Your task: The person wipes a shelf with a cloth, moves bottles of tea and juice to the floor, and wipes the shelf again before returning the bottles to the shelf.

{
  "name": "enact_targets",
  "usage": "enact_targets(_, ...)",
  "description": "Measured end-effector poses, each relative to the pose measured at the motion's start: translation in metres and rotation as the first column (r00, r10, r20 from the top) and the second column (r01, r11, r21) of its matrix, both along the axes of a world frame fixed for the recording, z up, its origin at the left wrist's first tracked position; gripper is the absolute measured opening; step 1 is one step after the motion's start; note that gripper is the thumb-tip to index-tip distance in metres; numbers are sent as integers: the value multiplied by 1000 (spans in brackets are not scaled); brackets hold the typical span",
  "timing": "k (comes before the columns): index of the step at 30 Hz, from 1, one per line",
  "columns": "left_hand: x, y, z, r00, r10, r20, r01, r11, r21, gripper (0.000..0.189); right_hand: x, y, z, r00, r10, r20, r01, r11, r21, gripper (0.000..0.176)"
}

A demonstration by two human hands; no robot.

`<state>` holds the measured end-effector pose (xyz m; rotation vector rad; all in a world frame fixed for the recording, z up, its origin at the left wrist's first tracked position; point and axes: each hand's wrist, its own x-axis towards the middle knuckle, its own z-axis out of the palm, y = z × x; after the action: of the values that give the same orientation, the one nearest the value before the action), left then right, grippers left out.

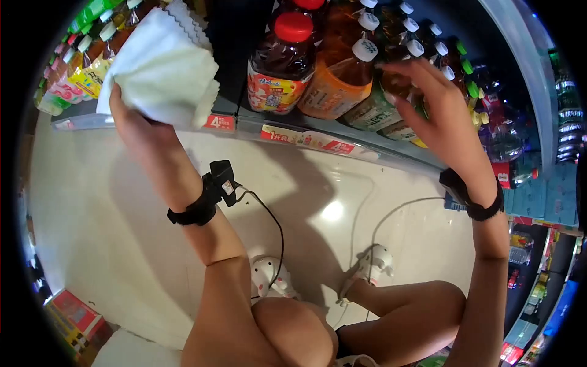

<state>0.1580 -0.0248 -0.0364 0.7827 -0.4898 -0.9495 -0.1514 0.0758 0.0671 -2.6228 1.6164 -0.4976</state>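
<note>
At eleven o'clock the cloth (162,67) looks soft, matt and woven. At twelve, the bottles (282,61) are glossy clear plastic. The floor (330,211) shines smooth.

The pale floor (122,244) is glossy and carries one bright spot of light. A price strip (309,140) with red labels runs along the shelf edge. Green-capped bottles (92,11) stand far at the upper left. Coloured boxes (73,318) lie at the lower left, and blue packs (544,199) are stacked at the right.
</note>
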Motion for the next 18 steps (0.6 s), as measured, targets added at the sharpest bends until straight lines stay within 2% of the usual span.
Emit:
enact_targets(1, 0, -3, -5, 999, -12, -36, 12, 1000, -13, 47, 7, -9, 0, 999, 29, 29, -27, 998, -50, 36)
enact_targets(4, 3, -14, -30, 991, -111, 69, 109, 993, 38, 48, 32, -45, -2, 987, 113, 110, -94, 982, -164, 36)
enact_targets(5, -5, -16, -42, 990, -132, 54, 134, 991, -26, 46, 44, -56, -1, 982, 132, 132, -108, 978, -178, 39)
enact_targets(6, -19, -21, -52, 971, -228, -69, 218, 968, -126, 43, 56, -68, -3, 975, 156, 157, -124, 973, -195, 42)
enact_targets(7, -29, -24, -64, 944, -288, -160, 290, 957, -10, 49, 67, -78, -14, 967, 128, 220, -84, 977, -198, 40)
enact_targets(9, -53, -7, -73, 856, -492, -158, 512, 848, 135, 49, 86, -81, -19, 954, 98, 283, -70, 992, -104, 37)
enact_targets(10, -70, 0, -71, 908, -409, -93, 418, 900, 125, 48, 88, -86, -30, 933, 103, 346, -93, 995, -45, 36)
enact_targets(11, -72, 9, -67, 887, -458, -61, 462, 879, 119, 47, 88, -89, -50, 894, 241, 377, -155, 957, -243, 33)
enact_targets(12, -71, 18, -55, 862, -506, -24, 506, 855, 114, 46, 92, -91, -61, 868, 200, 455, -85, 962, -260, 32)
enact_targets(15, -66, 20, -59, 862, -505, 41, 490, 851, 189, 47, 110, -99, -85, 733, 124, 669, 124, 943, -310, 27)
enact_targets(18, -54, 24, -70, 879, -478, -6, 468, 858, 209, 47, 118, -90, -87, 670, 145, 728, 149, 934, -324, 26)
